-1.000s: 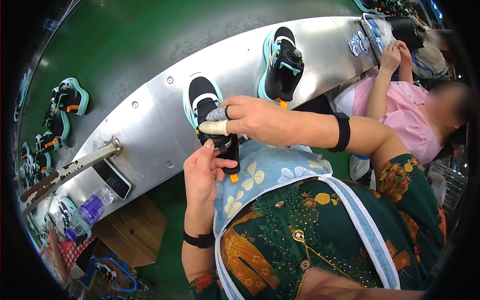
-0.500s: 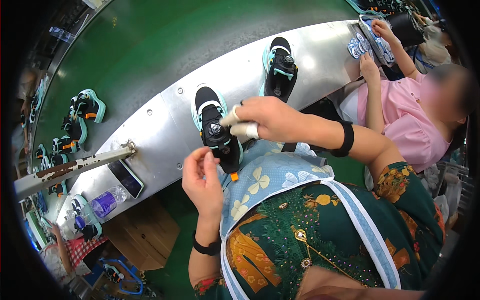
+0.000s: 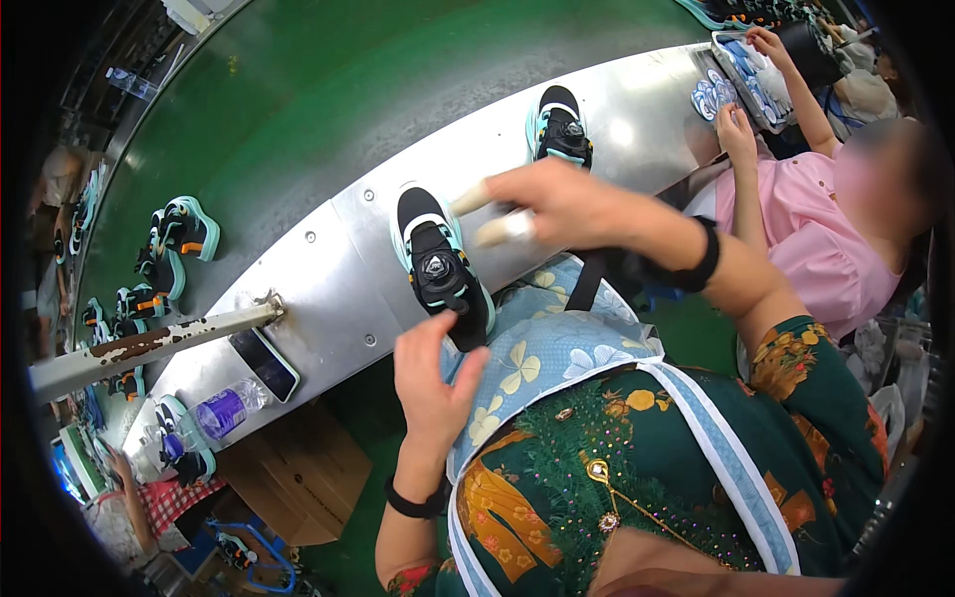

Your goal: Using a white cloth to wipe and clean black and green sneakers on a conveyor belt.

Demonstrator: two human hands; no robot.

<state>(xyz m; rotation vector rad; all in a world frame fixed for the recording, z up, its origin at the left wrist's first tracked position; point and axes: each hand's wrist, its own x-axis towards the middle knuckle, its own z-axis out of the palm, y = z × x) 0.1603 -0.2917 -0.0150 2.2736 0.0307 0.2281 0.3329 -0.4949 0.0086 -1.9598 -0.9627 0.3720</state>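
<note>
A black sneaker [image 3: 428,234] with a white band, mint sole and round dial [image 3: 436,267] lies on the metal ledge in front of me, toe pointing away. My left hand [image 3: 430,373] grips its heel end, thumb and fingers on either side; the heel tab is hidden. To the right of the shoe, my right hand [image 3: 557,204] is apart from it, somewhat blurred. Its fingers are spread and hold nothing; pale covers sit on some fingertips. Beyond that hand stands a matching sneaker [image 3: 560,124], its heel part covered by my hand.
A painted metal bar [image 3: 159,343] crosses the ledge at left, near a phone [image 3: 265,365] and a bottle [image 3: 224,410]. More shoes [image 3: 189,229] lie on the green surface [image 3: 298,99]. At right, a person in pink [image 3: 811,234] handles round blue-and-white pieces [image 3: 712,95] beside a tray.
My right hand has drawn back from the shoe's dial toward the right, its fingers spreading. My left hand has come onto the heel. The view has shifted slightly.
</note>
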